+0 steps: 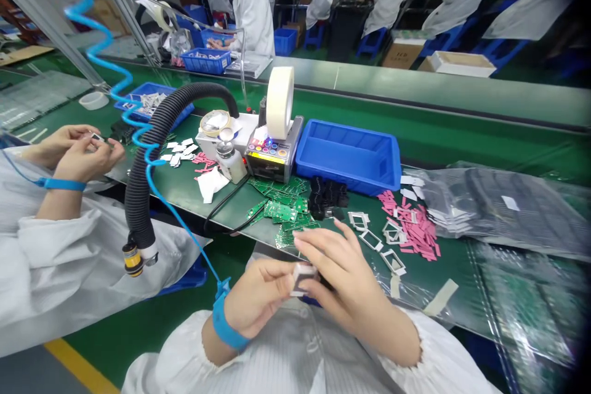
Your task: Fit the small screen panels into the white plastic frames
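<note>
A small white plastic frame (pixel 299 271) with a dark middle is pinched between the thumb and fingers of my left hand (pixel 261 295), in front of my body. My right hand (pixel 346 277) is at the frame's right side, its thumb against it and its other fingers stretched out above. Part of the frame is hidden by the fingers. Just beyond, on the bench, lie green circuit boards (pixel 281 210) and black parts (pixel 325 196). Several loose white frames (pixel 370 240) lie right of these, beside a heap of pink strips (pixel 418 231).
A blue bin (pixel 348 157), a tape roll on a machine (pixel 277 104) and a pump bottle (pixel 231 162) stand behind. Plastic-wrapped sheets (pixel 503 206) lie right. A black hose (pixel 141 166) and blue coiled cord (pixel 104 52) hang left, near a co-worker's hands (pixel 85 154).
</note>
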Action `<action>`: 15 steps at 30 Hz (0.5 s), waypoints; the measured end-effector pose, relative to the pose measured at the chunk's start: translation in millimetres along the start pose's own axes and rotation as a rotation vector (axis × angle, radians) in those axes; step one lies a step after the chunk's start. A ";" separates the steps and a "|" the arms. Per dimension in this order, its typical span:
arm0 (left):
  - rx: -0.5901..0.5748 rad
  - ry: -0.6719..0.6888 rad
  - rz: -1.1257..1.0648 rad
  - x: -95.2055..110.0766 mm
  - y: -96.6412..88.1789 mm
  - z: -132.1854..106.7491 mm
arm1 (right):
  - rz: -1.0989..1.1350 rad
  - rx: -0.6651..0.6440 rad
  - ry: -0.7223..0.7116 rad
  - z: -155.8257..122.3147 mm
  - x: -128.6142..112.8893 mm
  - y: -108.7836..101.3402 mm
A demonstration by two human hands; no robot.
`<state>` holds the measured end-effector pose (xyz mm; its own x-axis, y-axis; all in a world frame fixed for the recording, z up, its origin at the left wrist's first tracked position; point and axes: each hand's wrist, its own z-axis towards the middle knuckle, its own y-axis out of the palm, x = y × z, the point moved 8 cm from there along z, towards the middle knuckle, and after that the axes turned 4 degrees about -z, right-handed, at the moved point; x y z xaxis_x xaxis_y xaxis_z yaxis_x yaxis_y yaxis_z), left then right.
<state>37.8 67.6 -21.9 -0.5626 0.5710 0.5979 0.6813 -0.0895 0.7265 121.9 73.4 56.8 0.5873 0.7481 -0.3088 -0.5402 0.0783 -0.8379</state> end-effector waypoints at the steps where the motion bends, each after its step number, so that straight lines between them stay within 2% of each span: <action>1: -0.016 -0.004 0.079 0.4 -0.5 0.0 | 0.049 0.002 0.014 -0.5 1.3 -2.9; 4: -0.025 -0.043 0.199 -1.3 -7.1 0.7 | 0.189 0.016 -0.023 -1.1 -5.3 -9.3; 7: -0.028 -0.054 0.189 -5.0 -14.4 2.2 | 0.219 0.104 -0.041 -3.0 -12.3 -14.9; 11: -0.057 0.032 0.017 -8.4 -14.3 2.7 | 0.095 0.267 -0.058 -7.6 -18.4 -14.4; 13: -0.078 0.022 -0.100 -14.8 -10.7 1.7 | 0.019 0.336 -0.060 -9.6 -20.3 -8.8; 15: -0.038 0.014 -0.201 -20.4 -12.9 0.9 | -0.013 0.379 -0.052 -9.8 -21.2 -0.5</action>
<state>40.9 57.9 -43.7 -0.6921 0.5691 0.4440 0.5369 -0.0054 0.8436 115.7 51.0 59.3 0.5694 0.7774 -0.2673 -0.7230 0.3188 -0.6129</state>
